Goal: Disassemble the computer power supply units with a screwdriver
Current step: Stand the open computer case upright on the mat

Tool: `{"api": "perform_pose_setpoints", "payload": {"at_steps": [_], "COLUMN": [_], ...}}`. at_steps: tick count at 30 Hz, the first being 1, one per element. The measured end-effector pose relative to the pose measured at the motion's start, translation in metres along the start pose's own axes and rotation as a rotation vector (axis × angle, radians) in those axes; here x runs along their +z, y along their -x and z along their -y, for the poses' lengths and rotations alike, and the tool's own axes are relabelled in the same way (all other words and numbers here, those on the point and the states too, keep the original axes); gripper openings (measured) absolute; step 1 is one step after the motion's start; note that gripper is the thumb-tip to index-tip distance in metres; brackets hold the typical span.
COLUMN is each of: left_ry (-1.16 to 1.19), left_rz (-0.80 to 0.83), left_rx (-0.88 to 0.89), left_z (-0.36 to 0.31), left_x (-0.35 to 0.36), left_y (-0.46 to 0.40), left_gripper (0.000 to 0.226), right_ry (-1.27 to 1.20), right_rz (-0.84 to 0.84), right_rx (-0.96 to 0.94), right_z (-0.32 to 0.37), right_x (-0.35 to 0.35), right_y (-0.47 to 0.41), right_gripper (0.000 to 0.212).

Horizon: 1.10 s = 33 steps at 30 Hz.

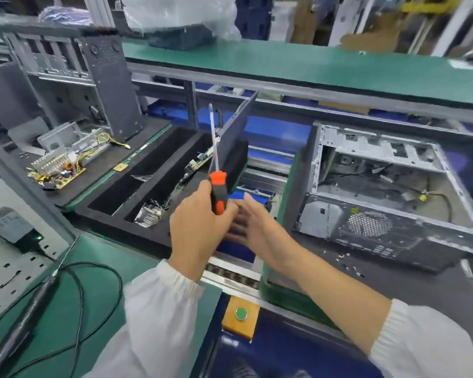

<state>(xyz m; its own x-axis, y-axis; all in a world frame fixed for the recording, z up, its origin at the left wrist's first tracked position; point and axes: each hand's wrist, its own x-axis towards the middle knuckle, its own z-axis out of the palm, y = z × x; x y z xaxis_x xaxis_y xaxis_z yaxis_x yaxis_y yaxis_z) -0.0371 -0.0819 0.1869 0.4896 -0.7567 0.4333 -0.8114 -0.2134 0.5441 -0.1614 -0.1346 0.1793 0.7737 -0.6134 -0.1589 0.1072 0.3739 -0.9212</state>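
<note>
My left hand [200,222] grips the orange and black handle of a screwdriver [217,186], whose long shaft points up and away. Just to its right, my right hand [253,222] is open with fingers spread and blurred, holding nothing. An opened power supply circuit board [56,170] with heatsinks and yellow wires lies on the dark mat at the left, beside its grey metal casing [60,136]. An empty grey computer case [385,186] lies on its side at the right.
A black foam tray [148,170] with long slots holds small circuit boards in front of my hands. An upright computer case [66,77] stands at the back left. Loose screws [344,261] lie near the right case. An electric screwdriver with cable [33,304] rests bottom left.
</note>
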Motion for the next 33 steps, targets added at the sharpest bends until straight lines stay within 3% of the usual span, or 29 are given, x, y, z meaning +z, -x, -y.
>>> {"api": "perform_pose_setpoints", "payload": {"at_steps": [2, 6, 10, 13, 17, 21, 25, 27, 31, 33], "left_ry": [-0.004, 0.011, 0.172, 0.313, 0.098, -0.151, -0.236, -0.262, -0.181, -0.099], "left_rz": [0.103, 0.274, 0.529, 0.634, 0.581, 0.553, 0.476, 0.47, 0.646, 0.735], "left_rx": [0.121, 0.289, 0.389, 0.32, 0.156, -0.087, -0.059, -0.023, -0.079, -0.112], "left_z": [-0.033, -0.105, -0.163, -0.187, -0.188, -0.183, -0.188, -0.186, -0.173, -0.166], "left_x": [0.02, 0.075, 0.122, 0.15, 0.188, 0.223, 0.246, 0.254, 0.271, 0.278], "left_y": [-0.009, -0.017, -0.026, -0.047, -0.096, -0.128, -0.146, -0.157, -0.186, -0.199], "left_gripper": [0.032, 0.035, 0.021, 0.026, 0.029, 0.049, 0.036, 0.035, 0.031, 0.028], "right_ry": [0.009, 0.308, 0.439, 0.535, 0.619, 1.117, 1.426, 1.534, 1.488, 1.37], "right_rz": [-0.089, -0.421, -0.643, -0.76, -0.836, -1.113, -1.1, -1.058, -1.019, -0.937], "right_rx": [-0.086, -0.147, -0.18, -0.138, -0.023, 0.052, 0.271, 0.339, 0.483, 0.583], "right_z": [0.03, 0.067, 0.086, 0.104, 0.127, 0.144, 0.144, 0.142, 0.155, 0.164], "right_x": [-0.025, -0.086, -0.158, -0.218, -0.292, -0.361, -0.404, -0.417, -0.435, -0.441], "right_y": [0.014, 0.036, 0.069, 0.093, 0.122, 0.133, 0.127, 0.12, 0.107, 0.105], "right_gripper": [0.049, 0.022, 0.021, 0.021, 0.018, 0.037, 0.019, 0.027, 0.015, 0.02]}}
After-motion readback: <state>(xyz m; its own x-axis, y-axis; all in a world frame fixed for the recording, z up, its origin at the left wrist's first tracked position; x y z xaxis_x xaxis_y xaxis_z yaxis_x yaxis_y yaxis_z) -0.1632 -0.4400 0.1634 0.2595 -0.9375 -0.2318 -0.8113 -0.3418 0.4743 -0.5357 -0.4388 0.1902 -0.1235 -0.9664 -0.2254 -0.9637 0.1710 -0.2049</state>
